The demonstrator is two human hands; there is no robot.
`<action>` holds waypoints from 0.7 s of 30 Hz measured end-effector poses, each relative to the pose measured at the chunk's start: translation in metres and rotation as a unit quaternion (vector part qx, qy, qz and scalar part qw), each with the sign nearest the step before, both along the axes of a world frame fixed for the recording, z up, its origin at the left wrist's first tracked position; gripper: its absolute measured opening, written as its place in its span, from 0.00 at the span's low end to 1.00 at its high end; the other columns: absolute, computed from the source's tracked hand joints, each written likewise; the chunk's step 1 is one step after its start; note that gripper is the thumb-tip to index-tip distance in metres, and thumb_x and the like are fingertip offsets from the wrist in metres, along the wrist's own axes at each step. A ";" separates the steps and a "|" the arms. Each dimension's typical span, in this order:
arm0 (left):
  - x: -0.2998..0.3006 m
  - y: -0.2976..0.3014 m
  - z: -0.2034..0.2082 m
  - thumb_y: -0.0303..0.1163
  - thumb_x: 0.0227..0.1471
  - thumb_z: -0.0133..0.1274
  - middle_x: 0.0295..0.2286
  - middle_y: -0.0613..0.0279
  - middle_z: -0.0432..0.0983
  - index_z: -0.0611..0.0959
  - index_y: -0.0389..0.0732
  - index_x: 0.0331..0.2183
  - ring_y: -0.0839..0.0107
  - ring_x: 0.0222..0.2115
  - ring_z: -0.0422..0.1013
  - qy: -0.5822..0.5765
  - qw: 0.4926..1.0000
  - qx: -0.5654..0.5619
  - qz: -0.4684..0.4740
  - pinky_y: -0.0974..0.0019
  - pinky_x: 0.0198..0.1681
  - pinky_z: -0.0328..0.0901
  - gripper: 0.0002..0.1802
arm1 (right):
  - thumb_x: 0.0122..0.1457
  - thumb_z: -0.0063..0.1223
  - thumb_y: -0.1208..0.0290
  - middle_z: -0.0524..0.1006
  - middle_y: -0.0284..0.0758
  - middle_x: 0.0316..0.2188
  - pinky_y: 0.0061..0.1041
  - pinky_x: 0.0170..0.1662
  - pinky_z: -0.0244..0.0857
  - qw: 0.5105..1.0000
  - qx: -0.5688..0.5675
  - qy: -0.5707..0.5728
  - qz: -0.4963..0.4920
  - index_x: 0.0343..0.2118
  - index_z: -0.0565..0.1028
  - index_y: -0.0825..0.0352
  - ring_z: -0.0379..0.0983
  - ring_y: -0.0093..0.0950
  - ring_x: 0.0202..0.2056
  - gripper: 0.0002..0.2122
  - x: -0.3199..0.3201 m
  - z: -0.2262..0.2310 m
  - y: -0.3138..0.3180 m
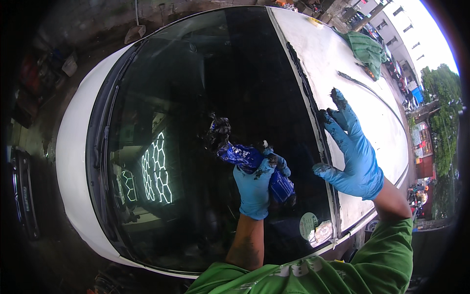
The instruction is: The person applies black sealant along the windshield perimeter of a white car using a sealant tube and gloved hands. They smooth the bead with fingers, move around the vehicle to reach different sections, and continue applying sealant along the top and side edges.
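My left hand [253,188], in a blue glove, grips a crumpled blue foil sealant packet [241,156] above the dark windshield [181,93]. Black paste smears the packet's far end and some of the glove. My right hand [356,161], also gloved in blue, has its fingers spread and holds nothing. Its fingertips are coated in black and hover over or touch the roof edge of the glass; which of these, I cannot tell. Along that edge runs a rough bead of black sealant [306,84], uneven and lumpy toward the far side.
The white car roof [325,46] stretches to the right, with a dark strip [364,84] along it and a green cloth [365,50] at its far side. Wiper arms [104,142] lie along the windshield's left edge, beside the white hood [73,161]. A round sticker [308,225] marks the near glass corner.
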State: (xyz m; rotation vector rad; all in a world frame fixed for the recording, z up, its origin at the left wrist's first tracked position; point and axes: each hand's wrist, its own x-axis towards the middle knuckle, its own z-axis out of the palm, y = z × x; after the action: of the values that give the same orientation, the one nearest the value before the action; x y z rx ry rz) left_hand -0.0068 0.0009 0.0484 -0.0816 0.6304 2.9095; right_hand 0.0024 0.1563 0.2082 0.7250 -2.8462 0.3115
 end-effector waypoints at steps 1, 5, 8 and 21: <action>0.002 -0.002 0.000 0.27 0.52 0.56 0.24 0.57 0.75 0.76 0.36 0.35 0.70 0.21 0.73 0.007 1.000 -0.011 -0.005 0.66 0.24 0.71 0.08 | 0.45 0.68 0.60 0.49 0.59 0.63 0.42 0.57 0.59 1.000 -0.011 0.003 -0.006 0.55 0.65 0.75 0.56 0.54 0.60 0.37 0.001 0.000 0.001; 0.005 -0.001 0.000 0.28 0.53 0.54 0.21 0.60 0.73 0.77 0.38 0.30 0.72 0.20 0.71 -0.007 0.999 -0.038 -0.003 0.66 0.22 0.69 0.04 | 0.47 0.67 0.59 0.49 0.57 0.63 0.43 0.58 0.59 0.999 0.021 0.014 -0.029 0.54 0.67 0.76 0.57 0.53 0.60 0.35 0.003 0.009 0.000; 0.005 0.000 -0.002 0.30 0.55 0.52 0.20 0.62 0.71 0.77 0.38 0.27 0.73 0.18 0.69 -0.047 0.998 0.033 -0.033 0.66 0.22 0.67 0.07 | 0.49 0.64 0.58 0.50 0.55 0.63 0.43 0.59 0.57 0.999 0.003 0.029 -0.030 0.53 0.68 0.77 0.57 0.52 0.60 0.33 0.004 0.009 0.004; -0.004 0.003 -0.002 0.39 0.58 0.50 0.23 0.63 0.72 0.75 0.37 0.38 0.72 0.21 0.70 -0.011 0.993 0.121 -0.009 0.65 0.28 0.69 0.14 | 0.53 0.60 0.58 0.49 0.51 0.64 0.44 0.60 0.55 0.998 -0.010 0.036 -0.055 0.53 0.70 0.74 0.57 0.48 0.61 0.29 0.005 0.011 0.006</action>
State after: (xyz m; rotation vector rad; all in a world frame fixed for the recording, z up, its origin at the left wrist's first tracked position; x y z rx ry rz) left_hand -0.0108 0.0035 0.0460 -0.0771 0.2684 2.9367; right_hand 0.0078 0.1626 0.2195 0.5606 -2.7967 0.2904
